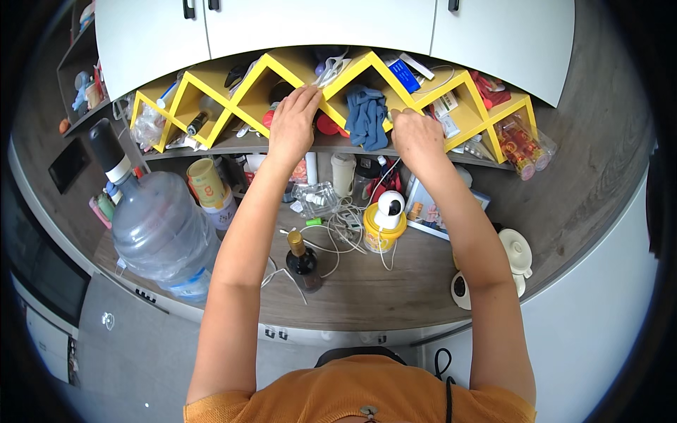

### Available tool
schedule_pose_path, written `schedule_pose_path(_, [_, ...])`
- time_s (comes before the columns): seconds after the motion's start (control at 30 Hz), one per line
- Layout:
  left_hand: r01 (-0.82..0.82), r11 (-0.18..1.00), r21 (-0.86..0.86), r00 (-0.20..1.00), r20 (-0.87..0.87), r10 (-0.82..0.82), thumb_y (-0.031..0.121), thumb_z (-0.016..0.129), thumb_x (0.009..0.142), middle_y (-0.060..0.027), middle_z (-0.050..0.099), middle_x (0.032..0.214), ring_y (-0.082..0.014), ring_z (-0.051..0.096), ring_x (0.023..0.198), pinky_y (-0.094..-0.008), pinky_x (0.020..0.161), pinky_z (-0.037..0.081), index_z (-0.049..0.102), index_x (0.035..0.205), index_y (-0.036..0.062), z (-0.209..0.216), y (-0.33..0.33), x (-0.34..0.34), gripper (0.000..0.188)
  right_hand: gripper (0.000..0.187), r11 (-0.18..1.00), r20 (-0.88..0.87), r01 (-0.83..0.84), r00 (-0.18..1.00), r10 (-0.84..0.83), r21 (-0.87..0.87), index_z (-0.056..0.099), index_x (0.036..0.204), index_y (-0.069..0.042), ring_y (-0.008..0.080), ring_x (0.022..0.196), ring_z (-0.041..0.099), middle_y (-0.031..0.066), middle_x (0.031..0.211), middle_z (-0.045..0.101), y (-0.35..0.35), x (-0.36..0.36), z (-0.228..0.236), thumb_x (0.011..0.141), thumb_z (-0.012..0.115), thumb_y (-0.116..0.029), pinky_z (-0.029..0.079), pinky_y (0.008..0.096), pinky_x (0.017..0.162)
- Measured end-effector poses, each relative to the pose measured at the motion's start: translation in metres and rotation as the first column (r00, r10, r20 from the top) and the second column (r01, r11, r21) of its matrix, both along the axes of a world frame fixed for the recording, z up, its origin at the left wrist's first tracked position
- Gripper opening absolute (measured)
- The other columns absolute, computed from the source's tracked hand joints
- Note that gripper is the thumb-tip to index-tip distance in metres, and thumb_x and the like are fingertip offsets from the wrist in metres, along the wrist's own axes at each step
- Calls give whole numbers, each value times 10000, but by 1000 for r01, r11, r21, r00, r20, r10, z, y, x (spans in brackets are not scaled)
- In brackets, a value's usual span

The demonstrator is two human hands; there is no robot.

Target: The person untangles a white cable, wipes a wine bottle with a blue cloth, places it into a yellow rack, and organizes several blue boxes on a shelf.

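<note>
A yellow zigzag shelf rack with diamond-shaped compartments spans the space under the white cabinets. My left hand reaches up to its middle, fingers laid over a slanted yellow panel edge; the thumb is hidden. Further right, my right hand has its fingers curled at the edge of another panel. Between the hands, a crumpled blue cloth hangs out of a compartment, close to my right fingertips. Red round items lie in the compartment beside my left hand. A blue box sits above my right hand.
A large water bottle with a pump stands at the left of the counter. Below my arms are a dark wine bottle, tangled white cables, a white camera on a yellow tub, and a picture frame. White cabinet doors overhang the rack.
</note>
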State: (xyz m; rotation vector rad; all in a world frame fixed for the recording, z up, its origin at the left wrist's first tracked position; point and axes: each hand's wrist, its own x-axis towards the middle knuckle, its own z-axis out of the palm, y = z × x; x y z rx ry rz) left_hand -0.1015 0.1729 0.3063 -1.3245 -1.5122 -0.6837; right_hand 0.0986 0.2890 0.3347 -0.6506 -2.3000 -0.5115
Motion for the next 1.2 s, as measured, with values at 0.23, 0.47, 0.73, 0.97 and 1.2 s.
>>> schedule_pose_path(0.23, [53, 999, 10, 998, 42, -54, -79, 474, 682, -85, 520, 1235, -261, 441, 1191, -374, 984, 375, 537, 1180, 24, -2, 2, 1, 512, 222, 893, -251, -170, 966, 67, -416, 624, 978, -18, 406, 816, 616, 256, 843, 626, -8, -31, -26, 803, 552, -134, 496, 460, 749])
schedule_pose_path(0.47, [68, 998, 2, 995, 73, -68, -110, 466, 655, -91, 523, 1225, -272, 441, 1183, -372, 988, 376, 560, 1151, 8, 2, 4, 3, 519, 347, 526, -753, -660, 656, 55, -537, 564, 1161, -5, 270, 733, 572, 172, 843, 614, 10, -59, -52, 836, 528, -121, 432, 344, 656])
schedule_pose_path(0.73, [59, 998, 2, 994, 88, -59, -122, 466, 653, -100, 524, 1219, -281, 438, 1186, -379, 990, 372, 563, 1146, 7, 2, 3, 3, 519, 215, -235, -822, -861, 503, -269, -450, 556, 1091, -78, 37, 408, 310, -29, 620, 438, -22, -52, -35, 898, 463, -97, 205, 204, 341])
schedule_pose_path(0.97, [57, 998, 13, 994, 89, -58, -99, 513, 653, -84, 524, 1225, -276, 445, 1180, -386, 979, 370, 568, 1141, 22, 0, 3, 2, 506, 137, -483, -822, -822, 482, -304, -303, 475, 1028, -102, 50, 387, 301, -10, 610, 427, -50, -46, -31, 899, 430, -82, 196, 210, 328])
schedule_pose_path(1.2, [54, 998, 20, 995, 87, -56, -100, 514, 654, -88, 523, 1223, -275, 439, 1185, -385, 981, 368, 569, 1144, 23, -1, 9, 6, 509, 230, -31, -815, -822, 569, -106, -569, 485, 1082, -51, 219, 523, 527, 124, 713, 559, -24, -89, -38, 858, 454, -87, 401, 350, 446])
